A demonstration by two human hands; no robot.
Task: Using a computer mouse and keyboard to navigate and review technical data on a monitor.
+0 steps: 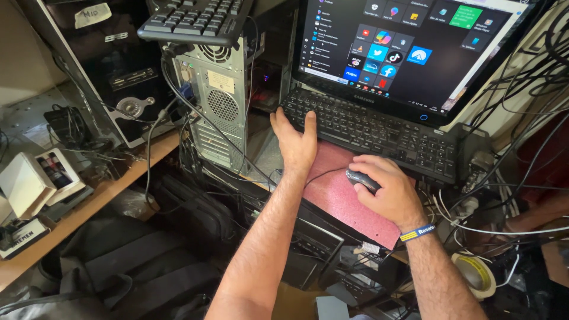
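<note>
The right hand (388, 192) is cupped over a small dark mouse (361, 179), fingers draped across its top and gripping its sides, so only the left end of it shows. The mouse sits on a pink foam mat (338, 195) that gives it a flat bed on a crowded surface (89, 207), just in front of the black keyboard (373, 127). Its long axis runs roughly from lower right to upper left, nose toward the keyboard and the monitor (415, 47) (its cord loops off leftward across the mat). The left hand (296, 139) lies flat and spread, palm down, its fingertips touching the keyboard's near left corner, apparently resting there within reach of the keys. 1 open computer tower (219, 101) stands just left of it, with a 2nd keyboard (189, 18) laid on top.
</note>
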